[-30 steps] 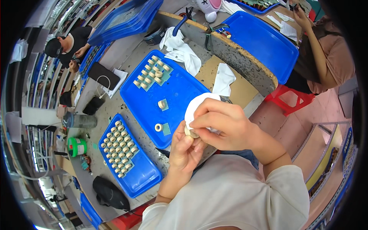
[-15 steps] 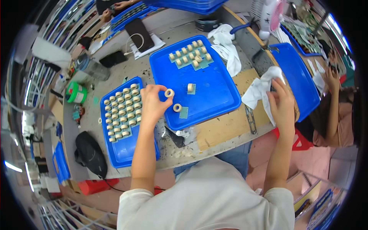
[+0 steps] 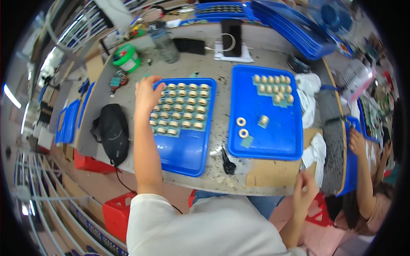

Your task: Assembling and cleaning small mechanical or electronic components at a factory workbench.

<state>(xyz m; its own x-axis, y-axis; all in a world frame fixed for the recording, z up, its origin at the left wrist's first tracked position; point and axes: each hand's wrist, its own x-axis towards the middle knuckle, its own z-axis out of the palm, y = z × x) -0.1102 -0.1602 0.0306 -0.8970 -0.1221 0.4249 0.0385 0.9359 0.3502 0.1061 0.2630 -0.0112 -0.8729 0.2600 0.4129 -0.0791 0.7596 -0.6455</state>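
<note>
My left hand (image 3: 147, 94) is at the far left corner of the left blue tray (image 3: 179, 164). Its fingers curve over the corner, with thumb and fingertips slightly apart and nothing visible between them. Beige rings (image 3: 182, 86) stand in rows on green circuit boards in that tray. By the table's front edge, my right hand (image 3: 305, 187) has its fingers curled together below a crumpled white cloth (image 3: 316, 149); what they hold, if anything, is hidden. The right blue tray (image 3: 277, 145) holds two loose rings (image 3: 241, 122), a green board (image 3: 247, 141), a single ringed board (image 3: 263, 121) and a ringed group (image 3: 273, 85).
A black pouch (image 3: 113, 134) lies left of the trays. Behind stand a green tub (image 3: 127, 59), a clear bottle (image 3: 164, 42) and a phone (image 3: 231, 38). Stacked blue trays (image 3: 294, 32) overhang the back right. A co-worker's arm (image 3: 363, 170) is beyond the right partition.
The view has turned left. My left hand has set its ring down in the right tray and moved to the left tray's far corner. My right hand has come off the cloth toward me.
</note>
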